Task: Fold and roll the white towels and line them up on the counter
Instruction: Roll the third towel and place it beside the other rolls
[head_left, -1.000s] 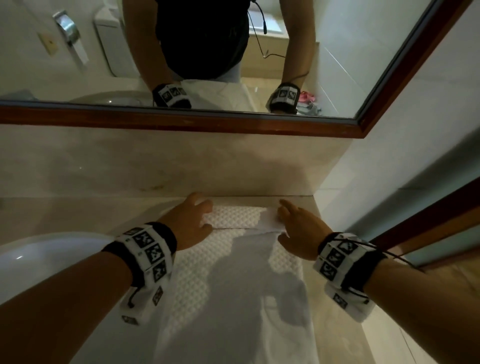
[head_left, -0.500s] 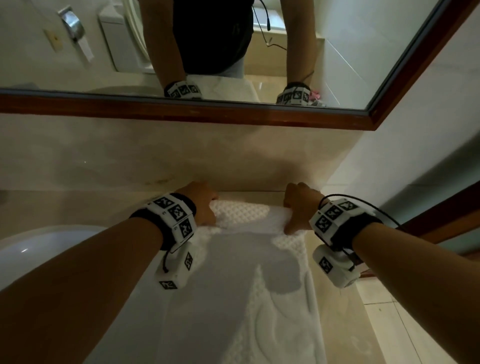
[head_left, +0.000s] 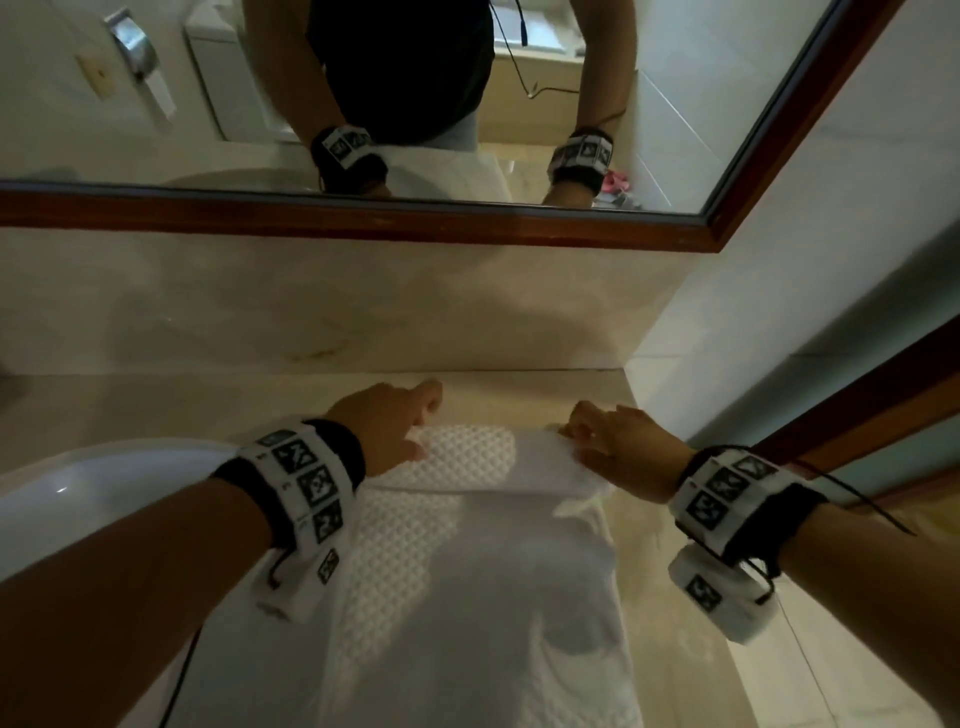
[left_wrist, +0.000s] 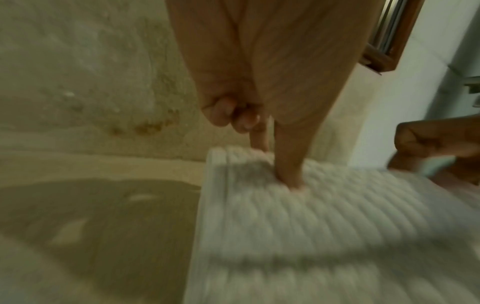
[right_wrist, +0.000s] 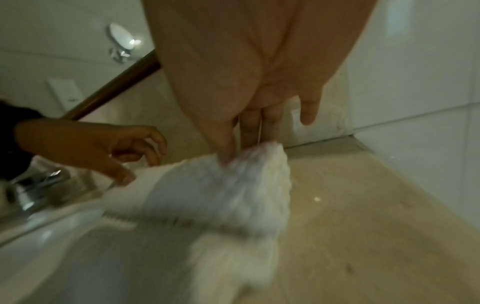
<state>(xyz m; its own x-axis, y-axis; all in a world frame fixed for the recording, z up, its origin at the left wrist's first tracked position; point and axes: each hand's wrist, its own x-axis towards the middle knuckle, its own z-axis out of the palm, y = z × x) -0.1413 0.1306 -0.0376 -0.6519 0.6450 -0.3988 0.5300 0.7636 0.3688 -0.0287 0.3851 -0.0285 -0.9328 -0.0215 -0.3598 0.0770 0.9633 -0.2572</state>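
A white waffle-weave towel lies lengthwise on the beige stone counter, to the right of the white sink basin, its far end turned over into a low roll close to the backsplash. The left hand sits at the roll's left end; in the left wrist view its thumb presses down into the weave and one straight finger touches the towel's far edge, while the other fingers are curled in and hold nothing. The right hand pinches the roll's right end: in the right wrist view the thumb and two fingers close on a bunched corner of towel, lifted slightly off the counter. Both wrists wear bands with black-and-white markers. Above the backsplash a wood-framed mirror reflects both arms, and a chrome tap shows at the sink in the right wrist view
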